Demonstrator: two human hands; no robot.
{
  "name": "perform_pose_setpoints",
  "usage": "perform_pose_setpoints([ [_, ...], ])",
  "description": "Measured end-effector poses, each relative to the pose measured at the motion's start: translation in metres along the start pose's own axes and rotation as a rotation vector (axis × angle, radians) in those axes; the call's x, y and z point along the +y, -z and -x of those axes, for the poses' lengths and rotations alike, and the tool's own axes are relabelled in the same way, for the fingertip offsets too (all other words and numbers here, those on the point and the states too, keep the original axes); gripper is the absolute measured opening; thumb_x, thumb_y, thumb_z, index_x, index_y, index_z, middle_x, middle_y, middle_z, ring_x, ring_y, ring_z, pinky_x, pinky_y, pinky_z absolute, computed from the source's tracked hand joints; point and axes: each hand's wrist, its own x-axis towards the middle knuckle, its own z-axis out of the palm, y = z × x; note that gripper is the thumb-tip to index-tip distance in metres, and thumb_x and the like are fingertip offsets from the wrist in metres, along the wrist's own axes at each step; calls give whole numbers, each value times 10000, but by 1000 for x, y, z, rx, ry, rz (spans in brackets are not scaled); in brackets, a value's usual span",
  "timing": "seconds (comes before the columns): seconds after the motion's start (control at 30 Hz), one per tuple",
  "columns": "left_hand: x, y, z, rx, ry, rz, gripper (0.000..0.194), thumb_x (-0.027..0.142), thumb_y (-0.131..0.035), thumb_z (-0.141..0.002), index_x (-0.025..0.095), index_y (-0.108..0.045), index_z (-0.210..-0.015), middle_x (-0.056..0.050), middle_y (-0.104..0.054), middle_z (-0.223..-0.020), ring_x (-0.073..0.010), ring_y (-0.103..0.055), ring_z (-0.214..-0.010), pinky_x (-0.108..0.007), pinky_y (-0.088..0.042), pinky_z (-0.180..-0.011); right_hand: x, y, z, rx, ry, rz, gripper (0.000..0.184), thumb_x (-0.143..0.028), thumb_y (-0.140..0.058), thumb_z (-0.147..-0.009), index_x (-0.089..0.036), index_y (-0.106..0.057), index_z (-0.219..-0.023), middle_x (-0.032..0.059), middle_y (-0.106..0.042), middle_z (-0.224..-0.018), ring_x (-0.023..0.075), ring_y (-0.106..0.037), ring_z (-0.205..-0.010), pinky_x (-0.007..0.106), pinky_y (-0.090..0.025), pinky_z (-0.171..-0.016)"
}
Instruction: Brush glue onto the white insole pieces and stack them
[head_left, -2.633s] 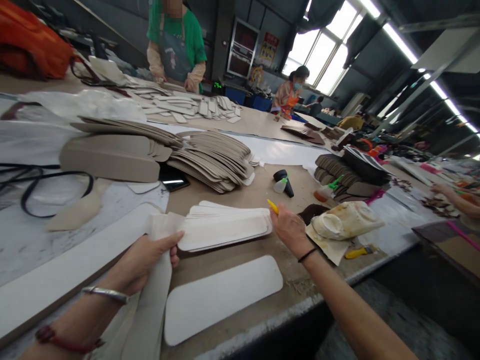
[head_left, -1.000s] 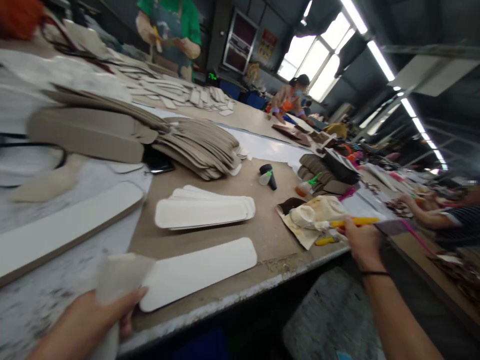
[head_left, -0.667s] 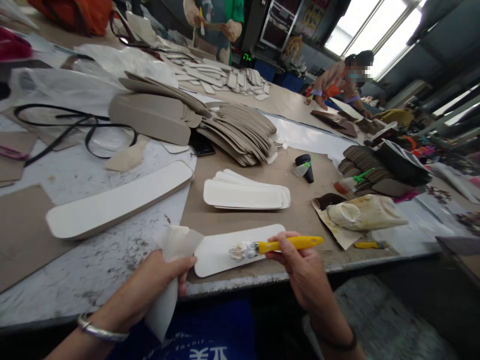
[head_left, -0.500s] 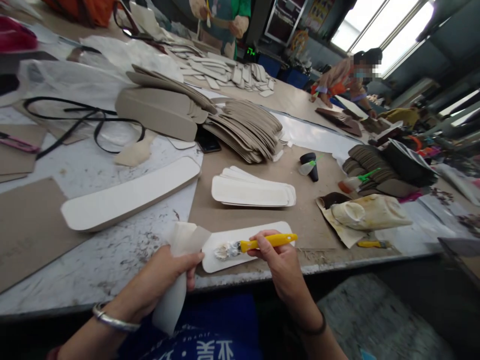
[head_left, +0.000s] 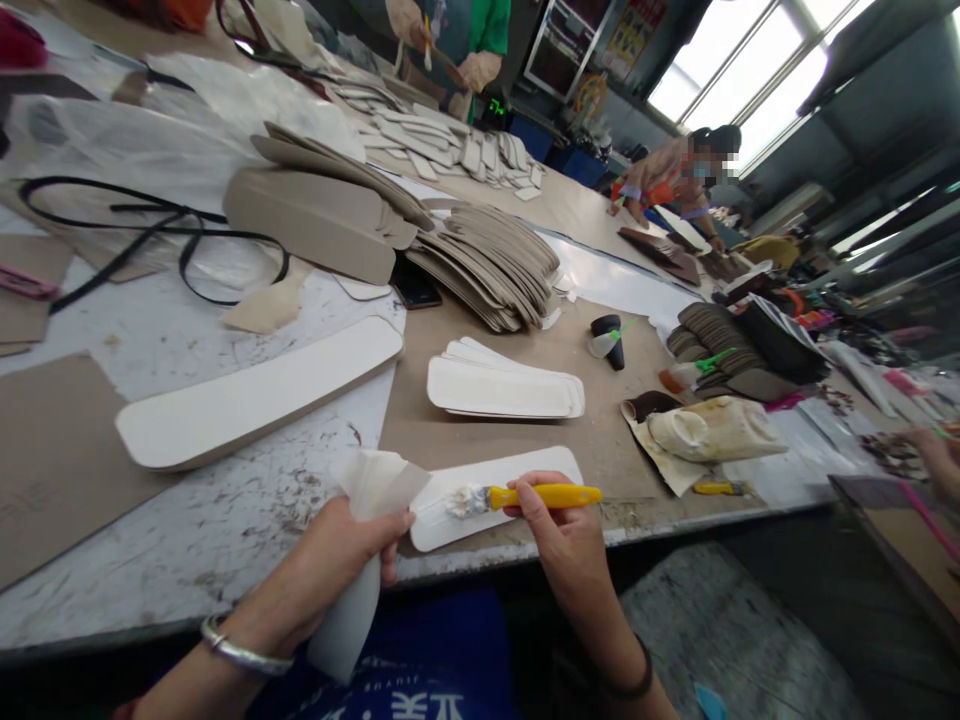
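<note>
Right hand (head_left: 564,530): thumb and fingers pinching yellow brush (head_left: 551,496). Left hand (head_left: 354,540): thumb and fingers pinching folded pale strip (head_left: 382,478). White-clotted bristles now over left part of white panel (head_left: 491,474), near side of table (head_left: 247,510); second ago, brush out right by stained container (head_left: 739,428). Spreading seems just begun. Beyond panel: fanned white stack (head_left: 502,388)

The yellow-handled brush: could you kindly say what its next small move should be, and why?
Perhaps sweep the yellow-handled brush lengthwise along the white strip: the right hand grips it, and its bristles, which look coated in something white, lie over the strip.
</note>
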Motion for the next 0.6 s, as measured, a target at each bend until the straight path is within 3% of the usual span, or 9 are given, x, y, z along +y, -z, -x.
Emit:
perform_pose_setpoints([
  [0.17, -1, -2, 1, 40, 13, -11, 395, 517, -688, -620, 235, -541, -384, -12, -581, -391, -170, -485, -428, -287, -381, -504, 15, 35, -7, 150, 95, 244, 342, -534, -649, -860, -195, -681, -827, 58, -684, -790, 216, -680, -706, 341, -579, -674],
  [0.37, -12, 0, -9, 59, 27, -103, 479, 618, -683, -593, 246, -536, -330, -57, -605, -399, -222, -537, -518, -324, -419, -606, 21, 68, -17, 289, 267, 526, 287, -458, -583, -908, -196, -676, -840, 70, -701, -801, 228, -684, -756, 360, -558, -763],
  [0.6, -8, -4, -6, 106, 22, -133, 439, 597, -655, -571, 263, -533, -313, -41, -588, -378, -209, -499, -441, -338, -416, -562, 17, 88, -18, 311, 490, 646, 129, -280, -563, -933, -215, -665, -888, 70, -704, -826, 228, -687, -805, 360, -567, -774],
])
